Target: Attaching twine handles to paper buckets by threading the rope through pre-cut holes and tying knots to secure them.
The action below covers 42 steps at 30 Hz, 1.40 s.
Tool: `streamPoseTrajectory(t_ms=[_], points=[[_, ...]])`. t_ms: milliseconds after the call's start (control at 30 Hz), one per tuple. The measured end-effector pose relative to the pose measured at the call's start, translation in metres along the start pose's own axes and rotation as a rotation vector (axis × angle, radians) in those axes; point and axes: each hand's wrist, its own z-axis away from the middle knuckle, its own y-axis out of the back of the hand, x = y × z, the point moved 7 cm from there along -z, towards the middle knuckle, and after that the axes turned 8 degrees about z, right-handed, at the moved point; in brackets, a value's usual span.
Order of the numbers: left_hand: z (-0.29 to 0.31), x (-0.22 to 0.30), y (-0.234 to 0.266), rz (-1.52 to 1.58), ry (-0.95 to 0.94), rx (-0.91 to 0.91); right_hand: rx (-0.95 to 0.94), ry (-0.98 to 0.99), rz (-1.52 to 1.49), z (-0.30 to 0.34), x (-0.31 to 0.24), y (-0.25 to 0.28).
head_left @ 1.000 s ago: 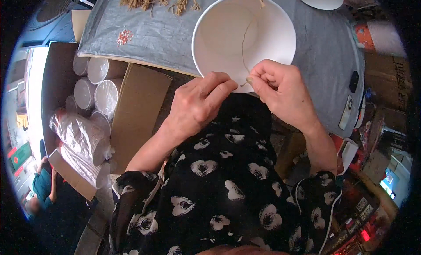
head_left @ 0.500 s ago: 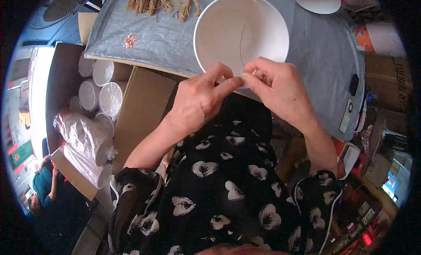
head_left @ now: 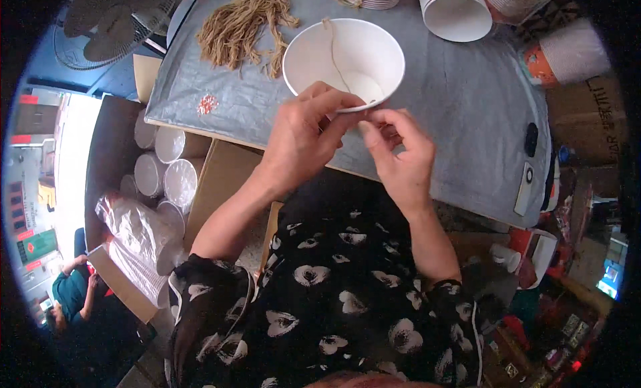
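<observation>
A white paper bucket (head_left: 304, 61) stands on the table before me, tipped with its mouth toward me. A thin brown cord (head_left: 334, 57) hangs over its far rim and runs down the inside to a small hole near the close rim. My left hand (head_left: 300, 131) grips that near rim, thumb below and fingers at the edge. Just to the right, my right hand (head_left: 407, 151) pinches its fingertips together against the outside of the rim. What lies between those fingertips is too small to make out.
A bundle of brown cords (head_left: 234, 31) and a small pile of red-white bits (head_left: 207, 105) lie on the grey-covered table (head_left: 467, 121). More paper buckets (head_left: 457, 17) are at the back. Left, a cardboard box (head_left: 220, 177) holds wrapped buckets; a fan (head_left: 110, 27) stands beyond.
The bucket now tilts more and shows its side wall inside. My left hand has come up onto its rim, and my right hand has shifted slightly down and left. The whole view has shifted too.
</observation>
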Motion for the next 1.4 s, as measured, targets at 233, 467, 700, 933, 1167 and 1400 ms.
streamPoseTrajectory(t_ms=[233,467,700,933,1167,1400], points=[[0.001,-0.001,-0.013,-0.064,-0.047,0.008,0.069,-0.273,-0.226,0.007,0.036,-0.007],[-0.002,-0.002,0.004,-0.4,-0.12,-0.128,0.012,-0.053,-0.107,0.013,0.031,0.015],[-0.014,-0.004,0.001,-0.407,-0.049,-0.266,0.018,0.094,-0.065,0.015,0.005,0.038],[-0.012,-0.026,-0.002,0.059,0.423,-0.276,0.012,0.117,-0.074,0.009,0.001,0.041],[-0.011,-0.024,-0.006,0.164,0.382,-0.272,-0.11,-0.287,-0.418,0.015,0.031,0.029],[-0.011,-0.013,-0.007,0.409,0.29,-0.116,-0.083,-0.354,-0.684,0.017,0.043,0.017]])
